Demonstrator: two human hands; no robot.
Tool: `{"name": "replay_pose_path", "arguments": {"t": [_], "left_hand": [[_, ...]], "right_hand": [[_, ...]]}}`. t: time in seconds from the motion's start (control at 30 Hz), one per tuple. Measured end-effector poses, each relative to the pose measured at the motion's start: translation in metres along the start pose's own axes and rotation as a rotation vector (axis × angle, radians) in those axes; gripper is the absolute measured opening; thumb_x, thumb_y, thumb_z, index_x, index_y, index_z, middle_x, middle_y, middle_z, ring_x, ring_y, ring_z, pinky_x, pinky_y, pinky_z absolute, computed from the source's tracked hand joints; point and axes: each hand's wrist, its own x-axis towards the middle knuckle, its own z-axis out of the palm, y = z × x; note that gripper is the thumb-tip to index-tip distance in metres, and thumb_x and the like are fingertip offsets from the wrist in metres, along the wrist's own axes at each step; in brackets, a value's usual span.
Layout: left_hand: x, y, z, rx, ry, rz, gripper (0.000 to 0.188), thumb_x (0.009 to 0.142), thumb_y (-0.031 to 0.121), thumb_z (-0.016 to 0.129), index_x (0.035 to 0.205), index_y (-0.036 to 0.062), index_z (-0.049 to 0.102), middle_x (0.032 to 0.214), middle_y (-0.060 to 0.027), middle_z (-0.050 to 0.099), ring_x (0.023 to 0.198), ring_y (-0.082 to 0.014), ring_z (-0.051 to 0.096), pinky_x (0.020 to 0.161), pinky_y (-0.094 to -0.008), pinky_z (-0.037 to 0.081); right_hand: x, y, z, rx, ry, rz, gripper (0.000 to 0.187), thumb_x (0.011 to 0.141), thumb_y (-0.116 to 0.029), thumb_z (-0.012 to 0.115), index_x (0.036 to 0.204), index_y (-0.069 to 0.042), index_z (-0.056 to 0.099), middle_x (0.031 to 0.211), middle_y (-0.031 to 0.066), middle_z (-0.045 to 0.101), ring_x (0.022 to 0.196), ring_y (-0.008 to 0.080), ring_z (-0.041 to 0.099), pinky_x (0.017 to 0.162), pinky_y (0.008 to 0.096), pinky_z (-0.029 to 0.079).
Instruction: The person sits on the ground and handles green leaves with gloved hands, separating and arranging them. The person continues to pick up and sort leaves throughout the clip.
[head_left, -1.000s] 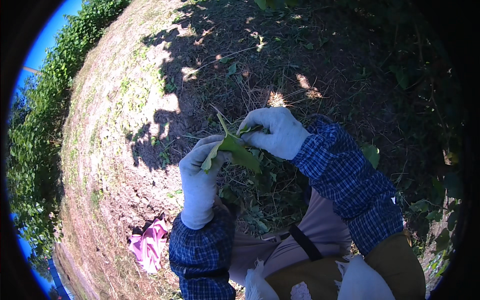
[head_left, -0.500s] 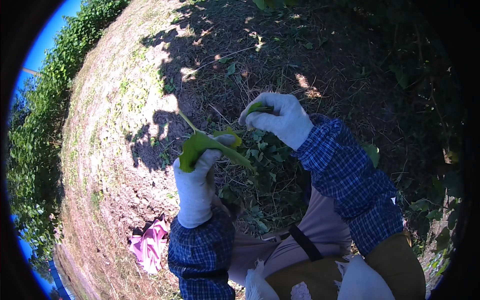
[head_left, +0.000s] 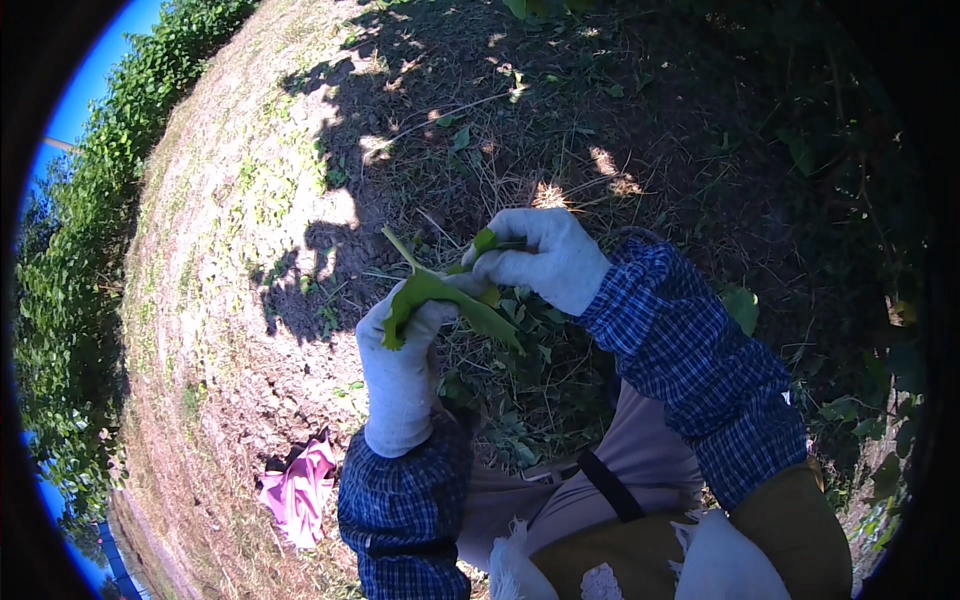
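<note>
My left hand (head_left: 395,370), in a white glove, is closed on a large green leaf (head_left: 405,300), its thumb over the blade. The leaf's pale stalk (head_left: 402,247) sticks up away from me, and one pointed edge droops to the right. My right hand (head_left: 550,262), gloved too, pinches a small folded green leaf (head_left: 484,241) between thumb and fingers. Its fingertips are at the left hand's fingertips, touching or nearly so. Part of the large leaf is hidden under the left thumb.
Cut greenery and dry stalks (head_left: 510,400) lie on the shaded ground before my knees. A pink cloth (head_left: 300,490) lies on the sunlit soil to the left. A leafy green row (head_left: 80,300) stands at the far left, with dark foliage (head_left: 850,200) on the right.
My right hand has come down and left with the small leaf, up to the left hand's fingertips. My left hand has shifted slightly right, turning the large leaf a little.
</note>
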Motion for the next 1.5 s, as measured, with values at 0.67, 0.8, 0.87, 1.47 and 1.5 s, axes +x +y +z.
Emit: {"name": "replay_pose_path", "arguments": {"t": [0.67,0.8,0.87,1.47,1.5], "left_hand": [[0.001,0.001,-0.002,0.003,-0.101,0.040,0.020,0.094,0.006,0.067,0.110,-0.0058,0.069,0.110,-0.0182,0.074,0.099,-0.0248,0.072,0.095,-0.0358,0.055],[0.000,0.005,0.001,-0.006,-0.070,-0.008,0.017,0.092,0.003,0.066,0.107,-0.0053,0.070,0.107,-0.0181,0.074,0.098,-0.0231,0.072,0.093,-0.0348,0.055],[-0.001,0.006,-0.001,-0.036,-0.052,-0.009,0.016,0.092,0.001,0.065,0.105,-0.0056,0.070,0.106,-0.0178,0.075,0.097,-0.0221,0.072,0.093,-0.0346,0.055],[-0.003,0.011,0.010,-0.023,-0.062,-0.083,0.028,0.093,0.011,0.068,0.112,-0.0096,0.068,0.103,-0.0146,0.074,0.097,-0.0234,0.070,0.092,-0.0345,0.053],[-0.003,0.011,0.011,0.002,-0.067,-0.084,0.027,0.093,0.010,0.068,0.113,-0.0094,0.068,0.104,-0.0147,0.074,0.098,-0.0229,0.070,0.092,-0.0341,0.052]], "right_hand": [[0.000,-0.010,-0.002,0.043,0.126,0.046,0.016,0.093,-0.012,0.068,0.105,-0.001,0.073,0.093,0.0067,0.073,0.087,0.0117,0.069,0.083,0.0274,0.057],[-0.001,-0.008,-0.004,0.001,0.101,0.053,0.019,0.093,-0.015,0.069,0.106,-0.002,0.073,0.091,0.0056,0.073,0.082,0.0105,0.068,0.079,0.0263,0.056],[-0.001,-0.013,-0.008,-0.040,0.058,0.091,0.020,0.093,-0.017,0.069,0.106,-0.002,0.073,0.091,0.0053,0.072,0.082,0.0102,0.067,0.078,0.0260,0.056],[0.001,-0.001,-0.004,0.118,0.028,0.054,0.017,0.090,-0.009,0.072,0.105,-0.003,0.073,0.097,0.0068,0.075,0.091,0.0133,0.070,0.087,0.0301,0.057],[0.001,0.000,-0.004,0.127,0.031,0.056,0.016,0.089,-0.009,0.072,0.104,-0.003,0.073,0.097,0.0068,0.075,0.091,0.0134,0.070,0.088,0.0303,0.057]]}}
